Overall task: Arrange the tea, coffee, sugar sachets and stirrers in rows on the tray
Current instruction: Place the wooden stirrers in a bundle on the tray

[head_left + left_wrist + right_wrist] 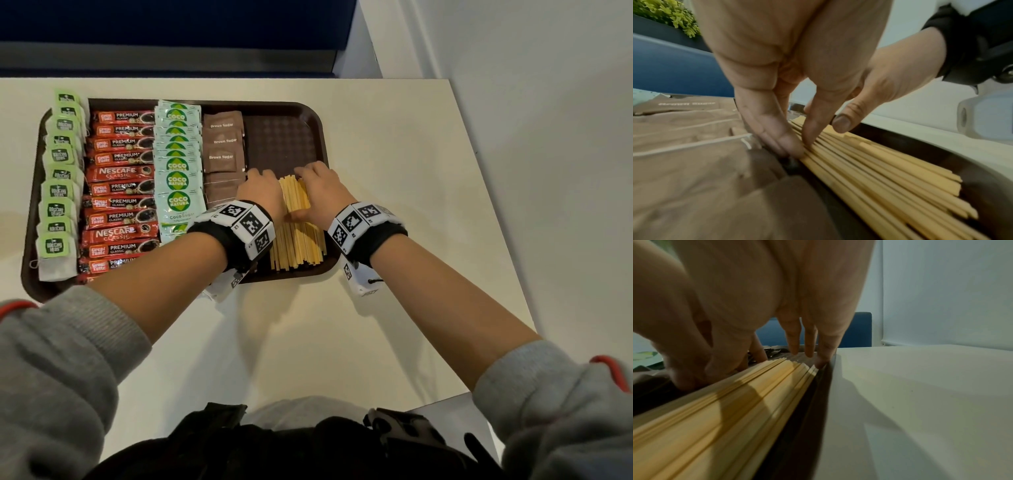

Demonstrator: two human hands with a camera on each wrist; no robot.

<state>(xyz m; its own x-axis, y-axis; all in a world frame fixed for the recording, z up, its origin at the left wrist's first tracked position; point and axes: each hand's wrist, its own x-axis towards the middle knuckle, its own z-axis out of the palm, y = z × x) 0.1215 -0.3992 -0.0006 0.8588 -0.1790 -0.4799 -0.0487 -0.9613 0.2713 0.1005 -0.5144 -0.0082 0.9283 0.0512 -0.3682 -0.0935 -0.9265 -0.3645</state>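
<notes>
Nearest the onlooker, two grey sleeves (51, 363) reach out over the pale surface (394, 144), each wrist wrapped in a black band with checkered marker squares (246, 222). Beyond the wrists, both hands sit on a bundle of yellow stirrers (296, 236) lying lengthwise in the right part of the brown tray (310, 113). The left hand (262, 192) presses against the bundle's left edge with straight fingers (785, 141), its thumb resting on top of the sticks; this grip is released, flat against the sticks rather than wrapped round them. The right hand (320, 192) lies on the other side, fingers (825, 344) extended down to the tray floor near the sticks' far ends and its thumb laid across the bundle near the left hand; it too is released, only touching. The near ends of the stirrers fan out unevenly below the wrists, toward the tray's near rim.

Just left of the left hand lies a column of brown sugar sachets (223, 144), touching or nearly touching its fingers. Further left stand rows of pale green coco sugar sachets (178, 178), then red coffee sticks (118, 202), and at the far left green-tagged tea bags (59, 192). Past the fingertips is bare patterned tray floor.
</notes>
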